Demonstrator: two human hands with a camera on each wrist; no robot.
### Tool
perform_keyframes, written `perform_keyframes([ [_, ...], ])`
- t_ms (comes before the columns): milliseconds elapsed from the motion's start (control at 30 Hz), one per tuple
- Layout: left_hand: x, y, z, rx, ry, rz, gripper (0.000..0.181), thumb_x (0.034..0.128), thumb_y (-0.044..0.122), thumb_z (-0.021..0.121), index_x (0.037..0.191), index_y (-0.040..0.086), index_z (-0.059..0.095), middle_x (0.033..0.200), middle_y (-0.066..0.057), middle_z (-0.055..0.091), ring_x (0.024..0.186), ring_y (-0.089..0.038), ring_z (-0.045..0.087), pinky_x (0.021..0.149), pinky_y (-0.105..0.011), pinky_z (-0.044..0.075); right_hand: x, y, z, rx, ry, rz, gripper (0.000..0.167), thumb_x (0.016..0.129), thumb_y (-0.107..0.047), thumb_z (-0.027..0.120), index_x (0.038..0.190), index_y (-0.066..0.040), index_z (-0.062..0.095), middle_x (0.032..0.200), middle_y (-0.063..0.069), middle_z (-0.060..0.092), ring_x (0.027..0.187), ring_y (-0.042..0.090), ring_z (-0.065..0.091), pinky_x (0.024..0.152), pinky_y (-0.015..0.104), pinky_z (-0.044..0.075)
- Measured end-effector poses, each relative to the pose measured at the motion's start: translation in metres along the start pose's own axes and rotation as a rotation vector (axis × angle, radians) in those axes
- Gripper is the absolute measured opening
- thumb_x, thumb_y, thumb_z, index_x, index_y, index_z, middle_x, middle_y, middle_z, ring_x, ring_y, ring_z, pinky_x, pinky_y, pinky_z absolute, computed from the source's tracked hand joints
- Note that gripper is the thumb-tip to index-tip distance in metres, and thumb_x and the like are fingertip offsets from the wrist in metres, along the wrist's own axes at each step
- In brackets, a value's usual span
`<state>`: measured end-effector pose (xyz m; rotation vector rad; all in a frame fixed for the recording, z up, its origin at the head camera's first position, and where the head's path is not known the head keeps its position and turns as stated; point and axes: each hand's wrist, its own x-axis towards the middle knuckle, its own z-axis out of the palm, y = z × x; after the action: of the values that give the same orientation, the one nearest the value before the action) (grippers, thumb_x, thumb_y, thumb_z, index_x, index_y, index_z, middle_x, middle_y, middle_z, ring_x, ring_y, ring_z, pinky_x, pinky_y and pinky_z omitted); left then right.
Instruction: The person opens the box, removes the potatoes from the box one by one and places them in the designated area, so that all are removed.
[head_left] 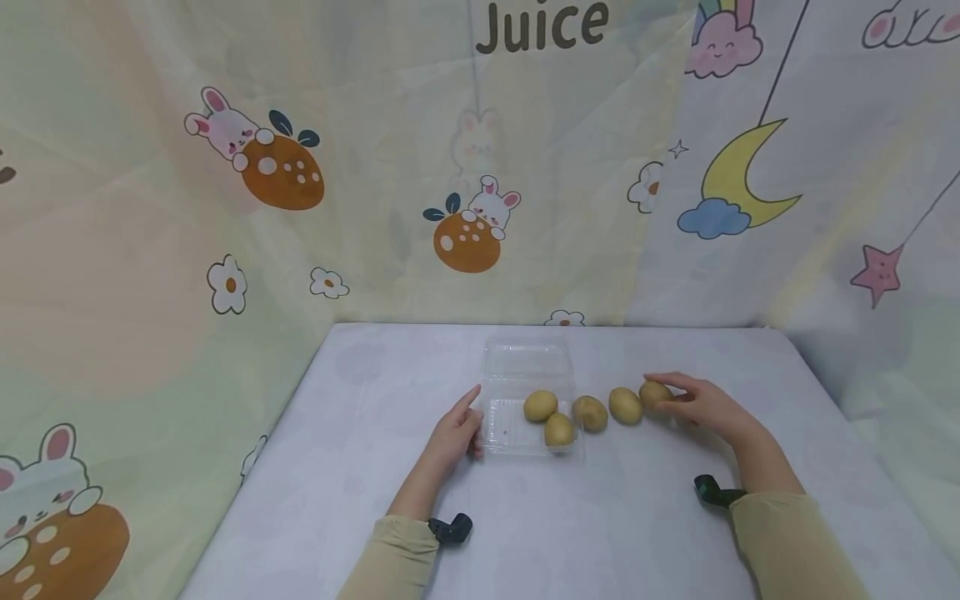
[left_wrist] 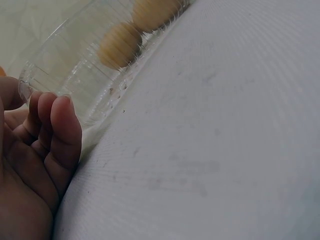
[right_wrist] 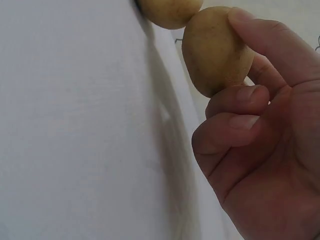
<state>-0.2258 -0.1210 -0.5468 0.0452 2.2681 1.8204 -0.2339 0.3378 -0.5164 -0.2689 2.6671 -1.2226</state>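
A clear plastic clamshell box [head_left: 510, 429] lies unfolded on the table, its lid [head_left: 527, 358] on the far side. Inside its near half are two potatoes, one [head_left: 540, 406] behind the other [head_left: 558, 430]. My left hand [head_left: 453, 429] rests at the box's left side, index finger pointing forward, the other fingers [left_wrist: 65, 120] loosely bent against the wall. To the right of the box sit two potatoes, the nearer one [head_left: 590, 413] beside its edge and another [head_left: 626, 406] farther right. My right hand [head_left: 708, 407] pinches a potato [right_wrist: 215, 52] between thumb and fingers at the row's right end.
A white cloth covers the table [head_left: 600, 525]. Behind it hangs a printed curtain [head_left: 390, 208] with rabbits, flowers and a moon. Dark wrist cameras are strapped on the left wrist [head_left: 452, 529] and the right wrist [head_left: 716, 493].
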Motion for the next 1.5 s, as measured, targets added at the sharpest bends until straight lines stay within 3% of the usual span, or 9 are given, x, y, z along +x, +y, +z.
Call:
perform_keyframes([
  [100, 0.0, 0.0, 0.0, -0.003, -0.003, 0.004, 0.049, 0.1018, 0.033, 0.05, 0.149, 0.042, 0.039, 0.076, -0.004, 0.056, 0.058, -0.018, 0.059, 0.058, -0.035, 0.059, 0.0, 0.005, 0.001, -0.004, -0.001, 0.01, 0.063, 0.088, -0.046, 0.071, 0.144, -0.024, 0.052, 0.142, 0.014, 0.049, 0.087, 0.015, 0.058, 0.063, 0.027, 0.049],
  [300, 0.0, -0.001, -0.001, -0.012, -0.006, 0.007, 0.049, 0.1015, 0.034, 0.051, 0.149, 0.043, 0.039, 0.075, -0.004, 0.056, 0.058, -0.018, 0.059, 0.059, -0.035, 0.059, -0.001, 0.01, 0.005, 0.006, -0.016, 0.054, 0.064, 0.087, -0.045, 0.071, 0.144, -0.024, 0.051, 0.119, 0.014, 0.057, 0.054, 0.011, 0.045, 0.048, 0.028, 0.044],
  [667, 0.001, -0.002, -0.001, -0.012, 0.007, 0.006, 0.049, 0.1005, 0.037, 0.052, 0.147, 0.045, 0.04, 0.076, -0.005, 0.056, 0.059, -0.019, 0.06, 0.058, -0.035, 0.059, -0.001, 0.017, 0.011, 0.025, 0.013, 0.078, 0.066, 0.087, -0.049, 0.07, 0.146, -0.029, 0.048, 0.127, 0.013, 0.053, 0.056, 0.013, 0.047, 0.049, 0.028, 0.045],
  [967, 0.001, -0.002, -0.001, -0.013, 0.001, -0.001, 0.049, 0.1011, 0.035, 0.052, 0.148, 0.044, 0.039, 0.076, -0.004, 0.057, 0.059, -0.019, 0.06, 0.058, -0.035, 0.059, -0.007, 0.014, 0.014, 0.028, 0.032, 0.105, 0.067, 0.088, -0.049, 0.069, 0.148, -0.029, 0.045, 0.124, 0.015, 0.053, 0.058, 0.013, 0.045, 0.051, 0.026, 0.043],
  [1233, 0.001, -0.003, -0.001, -0.005, 0.005, -0.002, 0.049, 0.1015, 0.033, 0.051, 0.148, 0.045, 0.04, 0.077, -0.005, 0.057, 0.058, -0.02, 0.061, 0.058, -0.035, 0.058, -0.008, 0.016, 0.014, 0.022, 0.027, 0.095, 0.066, 0.09, -0.047, 0.068, 0.148, -0.028, 0.044, 0.082, 0.006, 0.053, 0.055, 0.013, 0.044, 0.05, 0.027, 0.042],
  [1367, 0.002, -0.003, -0.001, -0.005, 0.004, -0.002, 0.049, 0.1016, 0.032, 0.051, 0.148, 0.044, 0.04, 0.076, -0.005, 0.057, 0.058, -0.02, 0.061, 0.058, -0.035, 0.058, -0.009, 0.016, 0.014, 0.021, 0.031, 0.092, 0.067, 0.09, -0.048, 0.067, 0.149, -0.027, 0.043, 0.09, 0.008, 0.057, 0.056, 0.013, 0.045, 0.05, 0.027, 0.042],
  [1500, 0.001, -0.003, -0.001, -0.005, 0.005, 0.0, 0.049, 0.1015, 0.033, 0.051, 0.148, 0.044, 0.04, 0.076, -0.005, 0.057, 0.058, -0.02, 0.06, 0.058, -0.035, 0.058, -0.01, 0.015, 0.013, 0.019, 0.04, 0.083, 0.067, 0.09, -0.05, 0.066, 0.15, -0.028, 0.043, 0.117, 0.013, 0.057, 0.056, 0.014, 0.045, 0.05, 0.027, 0.042],
])
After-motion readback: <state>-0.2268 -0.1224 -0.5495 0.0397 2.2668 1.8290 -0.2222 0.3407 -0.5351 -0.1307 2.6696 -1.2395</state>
